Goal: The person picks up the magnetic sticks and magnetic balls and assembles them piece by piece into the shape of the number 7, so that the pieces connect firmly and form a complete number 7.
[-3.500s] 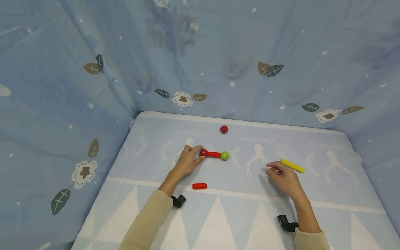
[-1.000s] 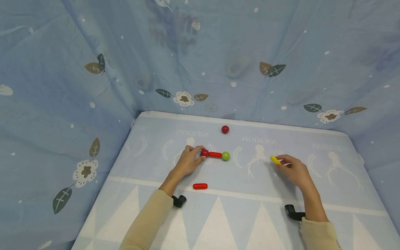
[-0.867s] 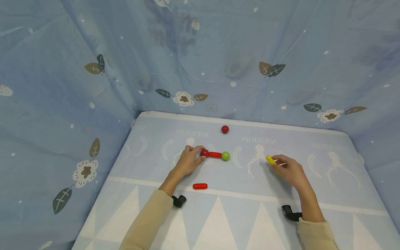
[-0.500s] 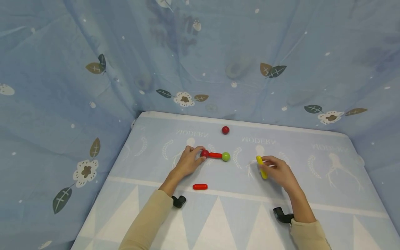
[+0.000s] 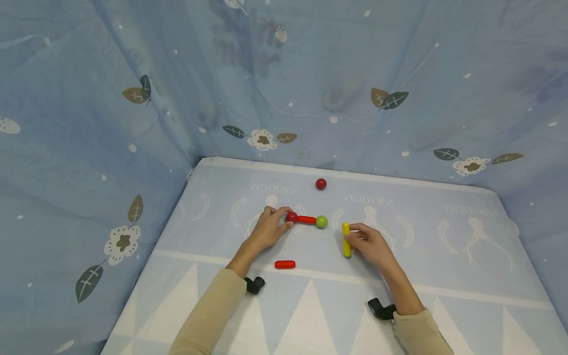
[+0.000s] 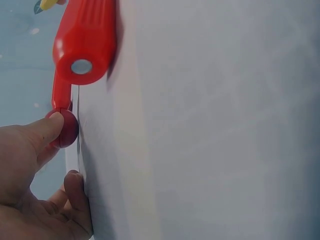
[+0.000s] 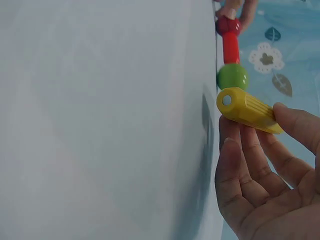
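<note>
My left hand (image 5: 265, 230) pinches a dark red ball (image 5: 291, 217) between thumb and forefinger. That ball joins a red magnetic rod (image 5: 306, 220), whose other end meets a green ball (image 5: 321, 222); the three form a straight line on the table. Just right of the green ball, my right hand (image 5: 372, 246) holds a yellow magnetic rod (image 5: 346, 240) between thumb and fingers. The yellow rod points away from me, apart from the green ball in the head view. A round metal face shows in the yellow rod's end (image 7: 227, 100) in the right wrist view.
A loose red rod (image 5: 285, 265) lies nearer to me, and a second dark red ball (image 5: 321, 184) sits near the table's back edge. Patterned blue cloth (image 5: 328, 93) hangs behind and beside the table (image 5: 479, 276). Black wrist-worn pieces (image 5: 381, 309) stick out by both wrists.
My right hand took hold of the yellow rod at the right, brought it left beside the green ball and turned it to point away from me. My left hand has stayed on the red ball.
</note>
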### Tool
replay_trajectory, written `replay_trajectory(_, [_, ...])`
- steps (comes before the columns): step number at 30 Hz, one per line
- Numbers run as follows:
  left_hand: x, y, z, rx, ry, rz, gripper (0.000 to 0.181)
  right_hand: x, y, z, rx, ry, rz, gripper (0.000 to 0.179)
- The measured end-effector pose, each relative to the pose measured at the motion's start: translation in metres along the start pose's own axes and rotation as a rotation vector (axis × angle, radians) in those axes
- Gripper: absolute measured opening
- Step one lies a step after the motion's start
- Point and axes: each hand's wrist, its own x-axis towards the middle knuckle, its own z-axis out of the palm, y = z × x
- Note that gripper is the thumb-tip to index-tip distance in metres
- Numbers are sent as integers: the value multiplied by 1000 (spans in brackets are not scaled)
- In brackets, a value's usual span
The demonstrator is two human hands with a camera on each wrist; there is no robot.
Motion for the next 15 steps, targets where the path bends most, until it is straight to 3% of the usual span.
replay_trajectory(15, [-1,3,-2,-11,-4,-8,42,10,-7,33,154,-101,69,35])
